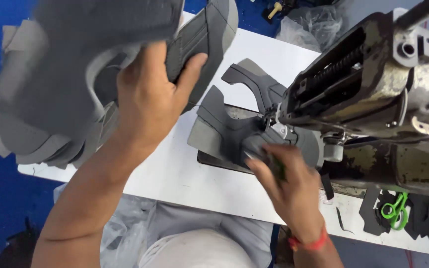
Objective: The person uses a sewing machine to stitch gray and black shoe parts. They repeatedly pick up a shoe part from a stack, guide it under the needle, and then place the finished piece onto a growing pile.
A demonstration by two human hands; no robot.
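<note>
Up high on the left, the left hand (150, 94) grips a stack of grey shoe pieces (65, 84), fingers curled round one edge. The stack is long and points from the lower left up toward the top middle. The right hand (286, 181) presses flat on another grey shoe piece (229, 131) under the sewing machine (373, 84). That piece lies on the white surface (184, 173), its long side running left to right. Open room shows on the surface near its front edge. Green scissors (395, 208) lie far right.
</note>
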